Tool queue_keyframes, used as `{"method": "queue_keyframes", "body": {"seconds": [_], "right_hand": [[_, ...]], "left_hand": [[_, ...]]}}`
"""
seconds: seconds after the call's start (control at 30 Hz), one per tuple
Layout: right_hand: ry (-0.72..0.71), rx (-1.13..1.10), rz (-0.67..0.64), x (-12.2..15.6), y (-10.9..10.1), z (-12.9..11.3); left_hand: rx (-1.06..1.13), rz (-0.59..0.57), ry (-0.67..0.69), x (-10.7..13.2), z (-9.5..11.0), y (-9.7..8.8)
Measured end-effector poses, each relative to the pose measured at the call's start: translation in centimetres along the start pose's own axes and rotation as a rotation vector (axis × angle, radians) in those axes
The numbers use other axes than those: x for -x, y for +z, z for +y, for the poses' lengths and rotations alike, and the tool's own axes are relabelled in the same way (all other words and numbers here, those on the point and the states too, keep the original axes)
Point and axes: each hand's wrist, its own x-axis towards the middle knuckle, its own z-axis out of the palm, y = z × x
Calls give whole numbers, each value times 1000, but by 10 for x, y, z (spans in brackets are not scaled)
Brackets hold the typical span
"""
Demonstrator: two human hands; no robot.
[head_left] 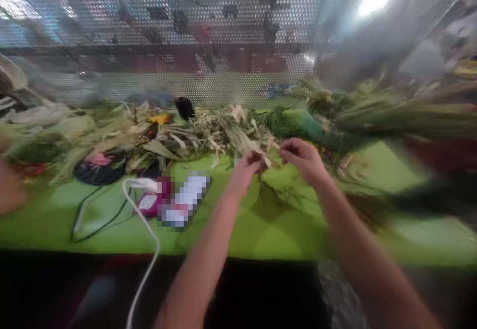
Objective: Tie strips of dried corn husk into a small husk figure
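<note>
Both my hands are raised over the green table, close together. My left hand (pixel 248 168) is closed around the lower end of a dried husk flower (pixel 265 157), pale tan and petal-like, with thin dark stems showing below. To its right, my right hand (pixel 301 159) pinches a pale strip at the piece's upper edge. Just behind my fingers lies a heap of dried husk strips (pixel 199 132). Motion blur hides the fine detail between the fingertips.
A phone (pixel 188 200) and a magenta box with a white cable (pixel 154 244) lie left of my arms. A black round item (pixel 100 167) sits farther left. Bundled long leaves (pixel 391 113) lie at right. Behind stands a perforated metal panel (pixel 223 26). Part of another person shows at the left edge.
</note>
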Motion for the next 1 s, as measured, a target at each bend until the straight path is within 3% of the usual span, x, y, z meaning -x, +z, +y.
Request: {"method": "queue_keyframes", "body": {"seconds": [0.43, 0.73, 1.0], "right_hand": [[-51, 276, -42, 6, 11, -1], [-5, 166, 23, 7, 11, -7], [-167, 377, -55, 6, 4, -8]], "left_hand": [[112, -50, -10, -2, -5, 3], [36, -55, 30, -5, -13, -4], [-37, -21, 52, -5, -12, -3]]}}
